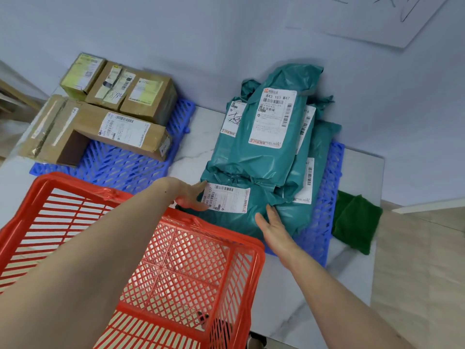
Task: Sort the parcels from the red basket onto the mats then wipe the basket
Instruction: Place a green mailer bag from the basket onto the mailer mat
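The red basket (221, 280) stands at the table's near edge with no parcels in it. Beyond it to the right, a pile of several teal mailer bags (266, 149) lies on a blue mat (324, 205). My left hand (191, 197) reaches over the basket and touches the left end of the nearest teal bag (254, 205) with straight fingers. My right hand (273, 229) lies flat against that bag's near right side. Several cardboard boxes (120, 114) sit on a second blue mat (120, 165) at the left.
A folded green cloth (357, 222) lies at the table's right edge, beside the right mat. The white marble table (198, 144) shows between the two mats. A pale wall rises behind, and tiled floor is seen to the right.
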The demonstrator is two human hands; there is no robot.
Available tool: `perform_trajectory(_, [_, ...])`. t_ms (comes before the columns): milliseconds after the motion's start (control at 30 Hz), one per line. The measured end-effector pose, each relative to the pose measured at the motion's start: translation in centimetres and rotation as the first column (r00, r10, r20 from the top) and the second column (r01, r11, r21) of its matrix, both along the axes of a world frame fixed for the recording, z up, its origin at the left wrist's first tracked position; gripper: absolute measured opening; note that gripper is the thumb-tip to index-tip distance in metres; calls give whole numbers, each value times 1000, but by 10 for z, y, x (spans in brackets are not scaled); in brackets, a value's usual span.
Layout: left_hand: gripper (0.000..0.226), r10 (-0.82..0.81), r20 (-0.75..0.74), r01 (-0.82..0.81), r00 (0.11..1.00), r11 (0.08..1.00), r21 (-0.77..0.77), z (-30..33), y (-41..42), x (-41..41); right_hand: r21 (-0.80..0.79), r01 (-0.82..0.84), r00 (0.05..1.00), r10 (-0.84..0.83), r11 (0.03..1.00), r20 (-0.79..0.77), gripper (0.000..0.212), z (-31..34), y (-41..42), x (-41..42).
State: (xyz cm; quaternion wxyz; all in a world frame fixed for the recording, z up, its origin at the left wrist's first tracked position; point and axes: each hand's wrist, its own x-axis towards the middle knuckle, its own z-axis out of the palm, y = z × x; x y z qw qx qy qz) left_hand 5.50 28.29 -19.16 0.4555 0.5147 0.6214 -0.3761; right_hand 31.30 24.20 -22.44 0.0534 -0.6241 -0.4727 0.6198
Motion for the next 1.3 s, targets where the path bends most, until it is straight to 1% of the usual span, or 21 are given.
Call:
perform_trajectory(100, [92, -28, -10, 28, 1000, 1000, 6, -8, 2, 0, 27, -2, 1000, 1, 1000, 21, 67, -3, 2, 0])
perform_trajectory(200, [90, -15, -9, 15, 1000, 999, 29, -9, 3, -4, 43, 19, 999, -20, 999, 43, 67, -1, 2, -1])
perform_trajectory(267, [88, 10, 24, -12, 1000, 998, 56, -6, 5, -4, 75, 58, 997, -62, 995, 54, 66, 2, 0, 1])
perform_trajectory(333, [88, 50, 87, -57, 995, 996, 75, -3, 6, -2, 112, 97, 991, -107, 989, 83, 66, 4, -3, 5])
perform_trajectory(400, [87, 65, 114, -75, 991, 993, 86, -3, 8, 0, 118, 107, 989, -118, 987, 94, 66, 4, -7, 10])
perform_trajectory(500, [88, 79, 102, -89, 992, 992, 90, -8, 8, 2, 91, 95, 992, -102, 991, 75, 66, 4, -8, 13])
perform_trajectory(667, [80, 182, 171, -210, 968, 965, 161, -3, 4, 7, 91, 129, 990, -133, 987, 45, 60, 11, -3, 14])
perform_trajectory(833, [66, 170, 233, -228, 958, 941, 250, 17, 1, 17, 98, 104, 994, -108, 990, 27, 55, 22, -6, 17])
perform_trajectory(1000, [56, 186, 281, -258, 941, 934, 246, 27, -3, 25, 80, 80, 997, -81, 994, 12, 55, 30, -6, 21])
perform_trajectory(1167, [59, 176, 271, -252, 946, 926, 281, 37, -10, 37, 78, 97, 995, -96, 992, -15, 52, 39, -6, 26])
perform_trajectory(1300, [60, 223, 287, -312, 932, 897, 314, 43, -17, 44, 86, 111, 994, -111, 990, -6, 49, 46, -6, 34])
